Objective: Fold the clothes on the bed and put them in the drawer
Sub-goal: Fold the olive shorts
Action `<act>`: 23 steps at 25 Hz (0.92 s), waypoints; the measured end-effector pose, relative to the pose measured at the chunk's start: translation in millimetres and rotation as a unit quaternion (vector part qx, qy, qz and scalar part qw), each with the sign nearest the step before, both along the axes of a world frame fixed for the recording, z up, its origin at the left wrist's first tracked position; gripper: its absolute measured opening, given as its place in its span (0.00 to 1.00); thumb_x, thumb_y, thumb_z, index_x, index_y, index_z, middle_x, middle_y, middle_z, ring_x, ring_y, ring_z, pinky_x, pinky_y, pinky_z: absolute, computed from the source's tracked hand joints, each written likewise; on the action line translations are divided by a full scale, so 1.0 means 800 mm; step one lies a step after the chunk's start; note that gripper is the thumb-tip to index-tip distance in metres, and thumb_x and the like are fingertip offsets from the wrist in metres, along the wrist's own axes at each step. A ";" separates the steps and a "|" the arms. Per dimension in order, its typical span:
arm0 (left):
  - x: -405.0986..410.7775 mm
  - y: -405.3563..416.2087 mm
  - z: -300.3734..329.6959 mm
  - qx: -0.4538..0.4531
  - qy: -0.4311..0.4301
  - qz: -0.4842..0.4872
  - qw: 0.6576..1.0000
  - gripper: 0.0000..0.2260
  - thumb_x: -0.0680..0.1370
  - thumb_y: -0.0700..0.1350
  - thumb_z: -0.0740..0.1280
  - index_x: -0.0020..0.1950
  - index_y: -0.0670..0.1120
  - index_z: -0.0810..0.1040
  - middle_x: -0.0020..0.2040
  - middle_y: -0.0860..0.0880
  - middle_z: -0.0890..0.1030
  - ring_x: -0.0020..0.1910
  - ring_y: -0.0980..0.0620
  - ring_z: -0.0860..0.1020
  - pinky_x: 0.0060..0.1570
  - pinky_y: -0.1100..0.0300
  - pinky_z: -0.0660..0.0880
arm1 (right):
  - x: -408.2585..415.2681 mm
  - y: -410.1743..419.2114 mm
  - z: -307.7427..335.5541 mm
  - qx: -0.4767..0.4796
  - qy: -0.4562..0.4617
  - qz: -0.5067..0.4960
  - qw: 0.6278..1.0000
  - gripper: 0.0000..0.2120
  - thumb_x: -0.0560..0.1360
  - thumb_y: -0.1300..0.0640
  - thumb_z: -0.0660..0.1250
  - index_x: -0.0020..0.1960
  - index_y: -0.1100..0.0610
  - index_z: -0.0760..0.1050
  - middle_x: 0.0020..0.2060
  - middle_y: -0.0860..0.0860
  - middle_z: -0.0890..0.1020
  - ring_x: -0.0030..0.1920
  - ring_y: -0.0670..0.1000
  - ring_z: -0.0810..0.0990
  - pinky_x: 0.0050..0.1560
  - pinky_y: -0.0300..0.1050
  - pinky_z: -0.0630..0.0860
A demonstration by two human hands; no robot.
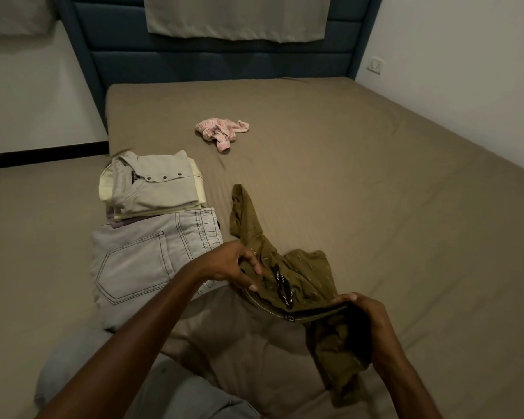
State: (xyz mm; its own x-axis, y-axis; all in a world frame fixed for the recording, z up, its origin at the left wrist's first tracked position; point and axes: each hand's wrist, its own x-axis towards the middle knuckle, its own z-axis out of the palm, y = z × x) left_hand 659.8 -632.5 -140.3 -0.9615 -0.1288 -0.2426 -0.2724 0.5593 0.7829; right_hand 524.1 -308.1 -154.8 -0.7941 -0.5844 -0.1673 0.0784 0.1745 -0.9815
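Between the two hands an olive shirt (pixel 300 276) is half lifted off the bed (pixel 375 176), its collar toward the person. The left hand (pixel 233 264) pinches the cloth by the collar; the right hand (pixel 363 309) grips the collar's other end, fingers curled over the fabric. I'd judge this the start of folding that shirt: the next move calls for shaking it flat on the sheet before turning the sleeves in.

Just left of it lie folded jeans (pixel 146 261), one pair, and touching their far edge one small stack of folded tops (pixel 152 186); I can't count the layers surely. Well beyond, one crumpled pink garment (pixel 221 131) waits unfolded. No drawer is in view.
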 end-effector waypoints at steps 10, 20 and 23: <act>0.003 -0.014 0.041 0.075 0.012 0.221 0.972 0.10 0.79 0.30 0.66 0.52 0.41 0.85 0.40 0.38 0.86 0.36 0.39 0.85 0.43 0.39 0.84 | -0.019 -0.006 0.043 0.122 0.063 -0.078 0.988 0.22 0.71 0.73 0.58 0.43 0.55 0.88 0.37 0.54 0.87 0.43 0.57 0.86 0.46 0.54 0.84; -0.166 -0.061 0.143 0.228 0.032 0.377 0.897 0.15 0.84 0.36 0.51 0.57 0.28 0.74 0.40 0.31 0.84 0.38 0.35 0.86 0.36 0.48 0.85 | -0.226 -0.104 0.149 0.491 0.316 -0.059 0.810 0.07 0.71 0.55 0.65 0.42 0.57 0.80 0.32 0.53 0.83 0.34 0.54 0.83 0.37 0.43 0.77; -0.247 -0.091 0.215 0.232 0.130 0.388 0.883 0.14 0.83 0.35 0.53 0.60 0.30 0.74 0.46 0.31 0.84 0.38 0.35 0.86 0.38 0.46 0.84 | -0.313 -0.150 0.247 0.327 0.229 -0.116 0.910 0.06 0.76 0.61 0.65 0.43 0.62 0.78 0.38 0.61 0.85 0.35 0.58 0.85 0.36 0.50 0.83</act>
State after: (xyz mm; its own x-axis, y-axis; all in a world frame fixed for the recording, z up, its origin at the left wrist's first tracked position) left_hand 462.1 -705.5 31.6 -0.6589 -0.7174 -0.2260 -0.2097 -0.1133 0.9712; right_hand 273.8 -428.4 42.7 -0.9572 -0.2867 -0.0390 -0.2037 0.7634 -0.6130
